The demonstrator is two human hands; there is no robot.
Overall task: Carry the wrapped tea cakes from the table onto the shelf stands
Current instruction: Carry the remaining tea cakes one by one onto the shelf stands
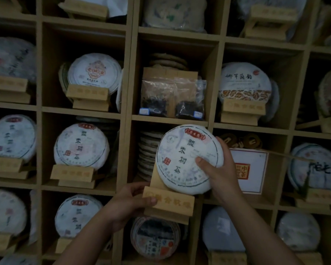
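A round tea cake (pixel 182 155) in white printed paper leans on a light wooden stand (pixel 168 204), held in front of the middle shelf compartment. My right hand (pixel 216 169) grips the cake's right edge, thumb pressed on its face. My left hand (pixel 130 203) holds the stand's left end, thumb on its front lip. The stand's base juts out past the shelf board (pixel 170 120). The table is out of view.
The wooden shelf grid fills the view. Neighbouring compartments hold wrapped cakes on stands (pixel 80 150). Behind the held cake lies a stack of bare cakes (pixel 147 150). Above it stand two bags of loose tea (pixel 172 98). A white box (pixel 250 169) sits to the right.
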